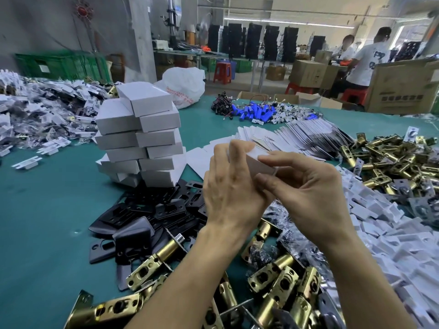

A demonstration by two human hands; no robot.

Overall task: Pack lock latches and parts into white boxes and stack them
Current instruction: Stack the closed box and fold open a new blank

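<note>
I hold a small white box (257,163) up between both hands, clear of the counter (47,233), so I can work its end. My left hand (228,188) wraps one end, fingers curled over the top. My right hand (311,195) pinches the other end between thumb and forefinger, probably to tuck a flap, though the flap itself is hidden. The brass latches (280,281) lie just below my wrists and the black plates (152,210) left of my left hand, handy for filling. The stack of finished boxes (140,138) stands beyond my left hand, near enough to take this one. The flat blanks (297,136) fan out behind my fingers.
</note>
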